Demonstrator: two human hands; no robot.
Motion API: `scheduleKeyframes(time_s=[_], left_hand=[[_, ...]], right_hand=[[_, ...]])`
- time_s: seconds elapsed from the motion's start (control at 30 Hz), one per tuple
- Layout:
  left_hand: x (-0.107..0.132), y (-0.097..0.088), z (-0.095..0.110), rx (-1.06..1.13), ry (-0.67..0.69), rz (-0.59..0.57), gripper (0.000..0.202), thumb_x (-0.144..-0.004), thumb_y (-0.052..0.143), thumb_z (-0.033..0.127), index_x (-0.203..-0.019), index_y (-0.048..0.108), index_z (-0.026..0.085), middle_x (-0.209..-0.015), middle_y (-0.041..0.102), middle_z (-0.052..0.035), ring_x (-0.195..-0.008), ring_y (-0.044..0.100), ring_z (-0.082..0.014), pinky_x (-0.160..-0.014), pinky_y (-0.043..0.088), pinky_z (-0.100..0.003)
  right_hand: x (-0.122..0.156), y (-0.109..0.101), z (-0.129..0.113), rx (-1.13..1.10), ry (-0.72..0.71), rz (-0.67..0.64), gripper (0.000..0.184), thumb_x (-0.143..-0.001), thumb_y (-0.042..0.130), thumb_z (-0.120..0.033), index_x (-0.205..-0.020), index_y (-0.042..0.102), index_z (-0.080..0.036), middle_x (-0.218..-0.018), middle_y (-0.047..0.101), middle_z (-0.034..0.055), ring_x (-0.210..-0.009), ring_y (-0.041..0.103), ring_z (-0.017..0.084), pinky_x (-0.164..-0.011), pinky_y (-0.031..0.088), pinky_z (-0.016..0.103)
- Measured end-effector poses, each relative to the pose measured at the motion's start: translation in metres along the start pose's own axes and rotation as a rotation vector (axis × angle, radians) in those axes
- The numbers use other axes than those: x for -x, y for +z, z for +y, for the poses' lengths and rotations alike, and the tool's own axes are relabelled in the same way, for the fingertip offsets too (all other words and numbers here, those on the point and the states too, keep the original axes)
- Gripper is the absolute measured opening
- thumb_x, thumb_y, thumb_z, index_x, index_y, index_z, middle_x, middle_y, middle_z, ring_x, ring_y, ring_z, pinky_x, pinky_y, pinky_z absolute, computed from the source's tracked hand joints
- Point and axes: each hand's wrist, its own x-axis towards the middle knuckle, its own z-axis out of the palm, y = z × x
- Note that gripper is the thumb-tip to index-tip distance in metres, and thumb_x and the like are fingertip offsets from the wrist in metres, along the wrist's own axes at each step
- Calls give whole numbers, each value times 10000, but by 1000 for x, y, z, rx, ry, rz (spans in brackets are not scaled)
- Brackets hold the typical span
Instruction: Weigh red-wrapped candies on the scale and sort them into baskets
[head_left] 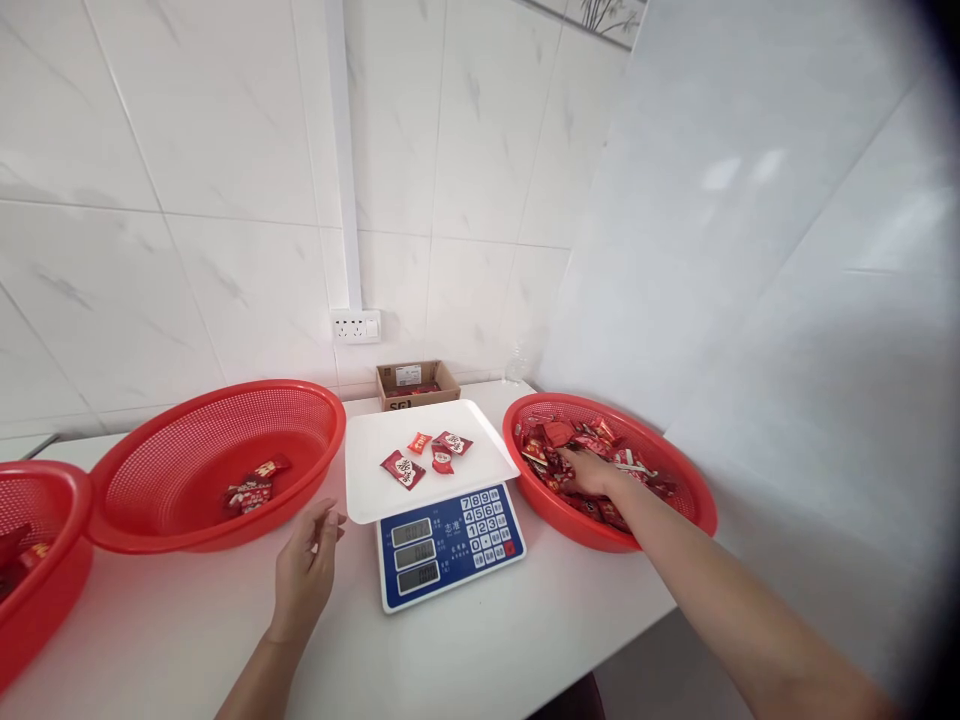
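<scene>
My right hand point(589, 472) reaches into the red basket on the right point(686, 475), among red wrapped packets point(559, 433); its fingertips are hidden there. Beside the left edge of the scale, my left hand point(306, 568) hovers with loosely bent fingers and nothing visible in it. The digital scale point(454, 545) has a blue front with a keypad and three displays. On its white tray point(375, 430) lie a dark red packet point(403, 469), another dark red packet point(453, 443), and two small red pieces, one being a bright red packet point(418, 442).
A red basket point(112, 480) left of the scale holds a few red packets point(251, 490). Another red basket point(71, 600) is cut off at the left edge. Behind the scale, a small cardboard box point(390, 385) stands near the tiled wall and a socket point(356, 327).
</scene>
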Motion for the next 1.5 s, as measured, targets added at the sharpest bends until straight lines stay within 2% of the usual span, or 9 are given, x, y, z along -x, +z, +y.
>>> scheduleKeyframes(time_s=[0.3, 0.47, 0.6, 0.87, 1.03, 1.13, 1.23, 1.37, 1.5], left_hand=[[-1, -1, 1, -6, -7, -11, 469, -821, 446, 568, -1025, 578, 167, -813, 686, -72, -682, 690, -203, -610, 574, -314], [0, 0, 1, 15, 0, -17, 459, -826, 452, 567, -1026, 575, 172, -817, 683, -70, -688, 688, -202, -618, 573, -321], [0, 0, 1, 37, 2, -18, 434, -832, 456, 559, -1004, 581, 181, -808, 681, -63, -680, 683, -198, -618, 572, -328], [1, 0, -3, 70, 7, -11, 396, -852, 443, 511, -1009, 582, 175, -769, 665, -47, -670, 656, -176, -632, 558, -322], [2, 2, -7, 106, -1, -21, 385, -855, 450, 493, -1016, 586, 170, -791, 657, -49, -699, 649, -176, -649, 550, -320], [2, 2, -7, 131, 2, -31, 364, -857, 459, 480, -1022, 581, 179, -805, 649, -45, -722, 645, -173, -672, 550, -322], [2, 2, -6, 130, 11, -34, 349, -864, 455, 471, -1020, 578, 184, -801, 643, -44, -710, 636, -165, -664, 549, -313], [2, 1, -6, 111, 5, -17, 354, -864, 453, 478, -1018, 585, 188, -770, 641, -38, -669, 628, -162, -637, 543, -307], [2, 1, -8, 113, 12, -13, 353, -862, 459, 465, -1034, 582, 182, -778, 646, -41, -667, 626, -162, -644, 543, -316]], right_hand=[[8, -17, -17, -88, -8, 77, 299, -775, 606, -413, -996, 646, -215, -963, 653, 82, -921, 604, 261, -812, 436, 356], [8, -35, -51, -168, -126, 240, 370, -884, 450, -296, -1230, 551, -214, -1253, 563, 85, -1169, 495, 225, -953, 381, 329], [2, -35, -80, -221, -214, 235, 535, -840, 461, -163, -1371, 426, -218, -1344, 508, 57, -1183, 497, 165, -957, 380, 255], [-1, -36, -85, -243, -51, 320, 306, -866, 417, -244, -951, 698, -156, -1023, 682, 121, -961, 618, 268, -852, 446, 363], [14, -55, -105, -296, -39, 535, 390, -906, 341, -302, -1117, 636, -159, -1197, 609, 110, -1075, 564, 245, -938, 411, 351], [25, -57, -136, -354, -177, 659, 384, -905, 374, -361, -1157, 608, -190, -1247, 575, 73, -1093, 547, 213, -949, 413, 311], [35, -50, -170, -416, -444, 768, 309, -893, 401, -311, -1063, 640, -215, -1135, 627, 68, -1050, 565, 215, -930, 432, 334], [42, -34, -203, -329, -746, 672, 326, -880, 347, -155, -978, 651, -225, -1035, 655, 61, -981, 584, 201, -885, 457, 360], [39, -21, -218, -235, -832, 599, 328, -831, 381, -78, -896, 669, -220, -982, 671, 68, -961, 581, 216, -892, 450, 405]])
